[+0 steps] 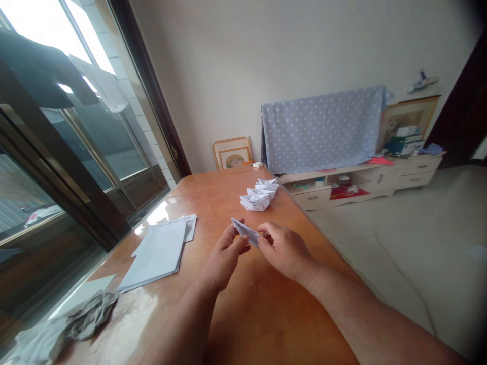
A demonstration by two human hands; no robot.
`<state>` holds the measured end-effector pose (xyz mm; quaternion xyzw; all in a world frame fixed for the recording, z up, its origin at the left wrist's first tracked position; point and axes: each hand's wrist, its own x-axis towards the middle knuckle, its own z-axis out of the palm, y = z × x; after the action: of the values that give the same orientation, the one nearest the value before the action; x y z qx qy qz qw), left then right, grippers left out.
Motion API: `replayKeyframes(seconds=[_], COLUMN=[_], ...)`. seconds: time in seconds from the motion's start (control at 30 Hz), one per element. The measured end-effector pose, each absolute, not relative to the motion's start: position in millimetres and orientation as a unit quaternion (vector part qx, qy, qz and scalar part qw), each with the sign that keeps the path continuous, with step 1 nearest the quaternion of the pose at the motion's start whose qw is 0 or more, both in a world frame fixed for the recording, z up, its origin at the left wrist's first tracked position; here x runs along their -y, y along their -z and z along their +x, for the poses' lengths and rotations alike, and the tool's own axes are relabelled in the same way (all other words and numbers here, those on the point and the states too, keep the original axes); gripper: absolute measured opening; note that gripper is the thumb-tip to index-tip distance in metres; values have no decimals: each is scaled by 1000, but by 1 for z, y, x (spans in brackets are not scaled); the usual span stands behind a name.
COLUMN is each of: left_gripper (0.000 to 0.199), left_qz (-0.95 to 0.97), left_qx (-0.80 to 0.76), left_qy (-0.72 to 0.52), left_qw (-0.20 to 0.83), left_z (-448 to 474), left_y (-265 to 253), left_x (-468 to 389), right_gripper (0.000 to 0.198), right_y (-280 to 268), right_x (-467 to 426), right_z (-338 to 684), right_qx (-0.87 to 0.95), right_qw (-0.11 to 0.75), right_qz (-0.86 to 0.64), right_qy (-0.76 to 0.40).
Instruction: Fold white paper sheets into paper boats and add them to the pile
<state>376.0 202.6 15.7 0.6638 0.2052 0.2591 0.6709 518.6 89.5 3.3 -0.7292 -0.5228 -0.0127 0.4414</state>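
Observation:
A small folded piece of white paper [248, 234], with a pointed upper left corner and faint markings, is held up over the table between my two hands. My left hand [228, 251] pinches its left part, thumb in front and fingers behind. On the right end, my right hand [279, 248] grips the paper between thumb and bent fingers. Beyond my hands stand several folded paper boats [254, 202], grouped close together near the table's right edge. To the left lies a stack of white paper sheets [154, 253], with handwriting showing on a sheet beneath.
A crumpled grey cloth [91, 314] lies at the near left of the glossy wooden table [243, 324]. At the far end sits a small white box [257, 165]. Behind on the right, a low white cabinet [315, 197] stands below a dotted blue cloth [323, 132].

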Motion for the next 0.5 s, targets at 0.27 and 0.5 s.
replayKeyframes(seconds=[0.27,0.5], left_gripper=[53,32], left_qz=[744,758], left_qx=[-221,-243], left_qy=[-296,-313], left_qw=[557,518], left_z=[383,392], left_y=[-12,9], left_x=[-184,-189], right_gripper=[21,12], right_y=[-2,-1], right_x=[-89,-90], right_z=[516,515], right_qx=[538,536], right_qw=[383,398], right_qz=[-750,-745], right_qy=[24,16])
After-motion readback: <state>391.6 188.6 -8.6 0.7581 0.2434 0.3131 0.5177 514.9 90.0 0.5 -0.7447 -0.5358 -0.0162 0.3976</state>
